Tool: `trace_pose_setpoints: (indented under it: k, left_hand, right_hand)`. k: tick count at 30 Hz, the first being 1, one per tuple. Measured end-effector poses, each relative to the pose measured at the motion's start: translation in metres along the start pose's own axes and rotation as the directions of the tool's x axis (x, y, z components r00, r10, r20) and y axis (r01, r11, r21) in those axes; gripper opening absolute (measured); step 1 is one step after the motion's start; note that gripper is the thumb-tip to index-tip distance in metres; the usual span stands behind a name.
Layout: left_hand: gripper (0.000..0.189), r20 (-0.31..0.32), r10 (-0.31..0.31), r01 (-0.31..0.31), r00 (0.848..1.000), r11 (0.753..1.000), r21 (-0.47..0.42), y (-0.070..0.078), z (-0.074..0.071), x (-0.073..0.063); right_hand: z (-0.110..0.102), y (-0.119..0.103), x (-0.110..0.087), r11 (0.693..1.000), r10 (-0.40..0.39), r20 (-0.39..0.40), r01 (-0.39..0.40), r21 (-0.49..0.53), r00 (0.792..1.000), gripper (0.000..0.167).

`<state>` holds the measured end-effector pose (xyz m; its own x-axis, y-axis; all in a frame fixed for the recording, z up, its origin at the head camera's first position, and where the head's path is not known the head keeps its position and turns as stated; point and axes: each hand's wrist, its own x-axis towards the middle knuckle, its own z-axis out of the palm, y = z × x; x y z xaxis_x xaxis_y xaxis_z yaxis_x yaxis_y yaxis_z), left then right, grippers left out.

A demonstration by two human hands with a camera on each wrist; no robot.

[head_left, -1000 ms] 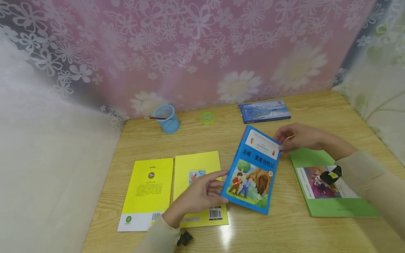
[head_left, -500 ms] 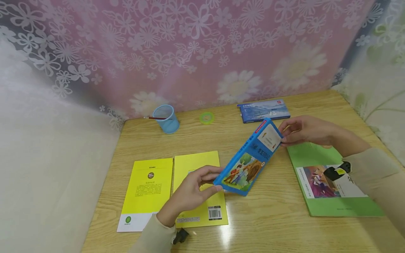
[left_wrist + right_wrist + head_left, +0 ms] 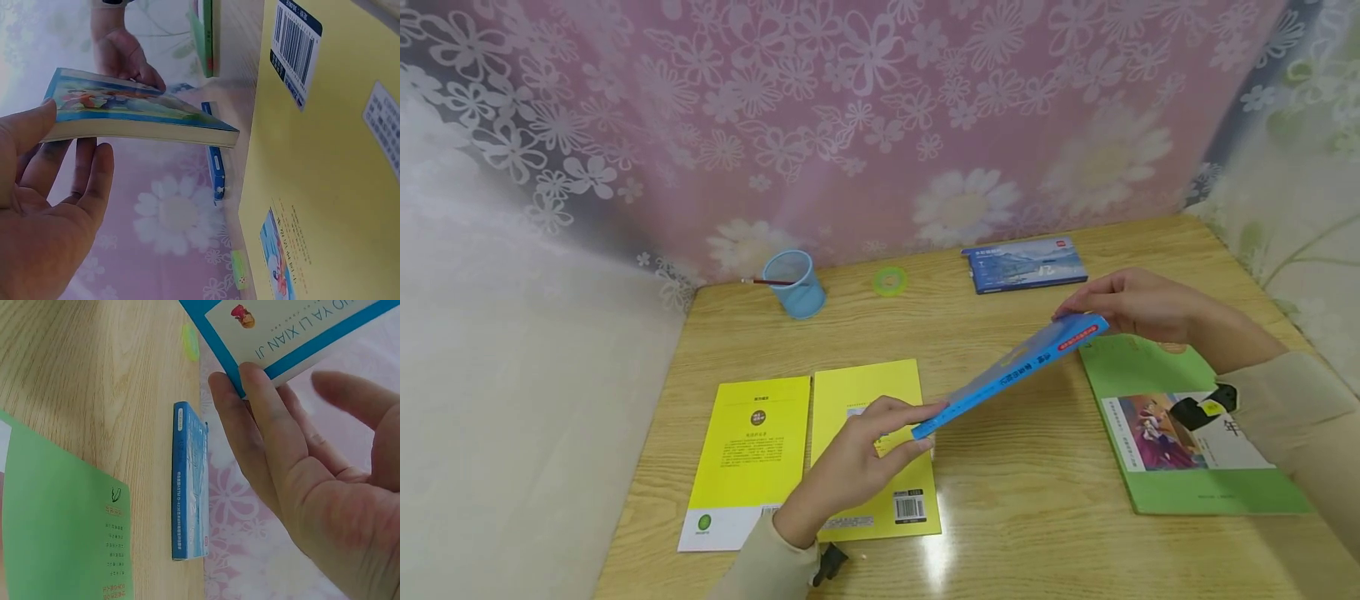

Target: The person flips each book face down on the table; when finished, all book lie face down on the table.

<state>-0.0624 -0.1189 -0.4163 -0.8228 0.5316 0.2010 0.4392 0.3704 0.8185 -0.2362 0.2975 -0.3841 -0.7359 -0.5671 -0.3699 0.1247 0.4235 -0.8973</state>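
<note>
A blue storybook (image 3: 1011, 379) is held in the air above the table, tilted so that its spine faces the head camera. At its lower left end, my left hand (image 3: 857, 467) pinches it between thumb and fingers. The left wrist view shows the picture cover (image 3: 119, 100) and the page edges above the fingers. My right hand (image 3: 1157, 307) holds the far right corner. From the right wrist, that corner (image 3: 228, 362) sits between the fingers, with the thumb apart from it. Most of the cover is hidden from the head.
Two yellow books (image 3: 752, 483) lie side by side at left. A green book (image 3: 1210, 492) lies under my right forearm. Along the back are a blue mesh cup (image 3: 803, 298) with a pencil (image 3: 767, 282), a green tape roll (image 3: 891, 282) and a blue box (image 3: 1028, 265).
The book has turned from showing its front cover to showing its spine. My right hand has moved up and to the right with its end. Both hands still hold it.
</note>
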Motion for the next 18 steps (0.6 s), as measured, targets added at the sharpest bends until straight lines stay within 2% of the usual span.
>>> trace_pose_setpoints:
  k: [4,9,12,15,18]
  left_hand:
    - [0.046,0.015,0.102,-0.103,0.995,0.992,0.069,0.000,0.003,0.002]
    - [0.048,0.044,0.200,-0.205,0.979,0.958,0.202,0.002,0.006,0.003]
    - [0.047,0.073,0.272,-0.282,0.959,0.919,0.275,0.003,0.007,0.003]
    - [0.048,0.117,0.340,-0.359,0.933,0.873,0.330,0.004,0.009,0.003]
    - [0.048,0.165,0.375,-0.409,0.912,0.818,0.404,0.007,0.011,0.004]
  right_hand:
    - [0.000,-0.001,-0.002,1.000,-0.014,-0.002,0.014,-0.011,1.000,0.043]
    - [0.001,0.001,-0.003,0.998,-0.037,-0.029,0.036,-0.052,0.999,0.037]
    - [0.004,0.003,-0.002,0.996,-0.024,-0.054,0.020,-0.081,0.998,0.036]
    - [0.007,0.005,-0.001,0.994,-0.020,-0.066,0.012,-0.108,0.998,0.039]
    - [0.010,0.007,0.001,0.991,-0.018,-0.075,0.008,-0.131,0.997,0.046]
